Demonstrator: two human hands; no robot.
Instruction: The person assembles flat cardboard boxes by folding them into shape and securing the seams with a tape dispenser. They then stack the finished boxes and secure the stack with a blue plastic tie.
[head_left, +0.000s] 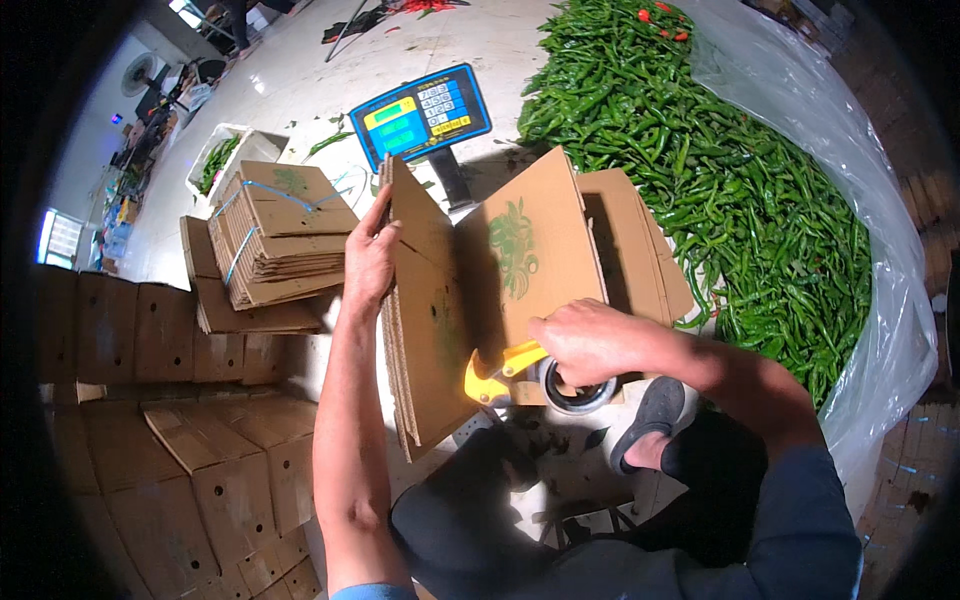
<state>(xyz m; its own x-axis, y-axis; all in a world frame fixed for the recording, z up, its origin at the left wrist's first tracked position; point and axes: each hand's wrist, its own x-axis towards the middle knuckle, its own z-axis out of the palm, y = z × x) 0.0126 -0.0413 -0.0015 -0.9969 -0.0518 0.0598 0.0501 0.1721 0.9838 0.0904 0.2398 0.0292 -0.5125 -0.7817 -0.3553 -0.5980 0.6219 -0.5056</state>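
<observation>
My left hand grips the upper left edge of a flattened cardboard box, which stands upright in front of me with its layered edge toward the left. Closed around a yellow tape dispenser with a dark roll is my right hand. The dispenser's head points left, close to the lower part of the cardboard; whether it touches cannot be told. Beside it, a cardboard panel with a green printed plant leans up between my hands. Further cardboard flaps stand behind my right hand.
Green peppers lie in a big heap on clear plastic sheeting at right. A scale display stands straight ahead. Strapped flat boxes and stacked cartons fill the left, near a white crate.
</observation>
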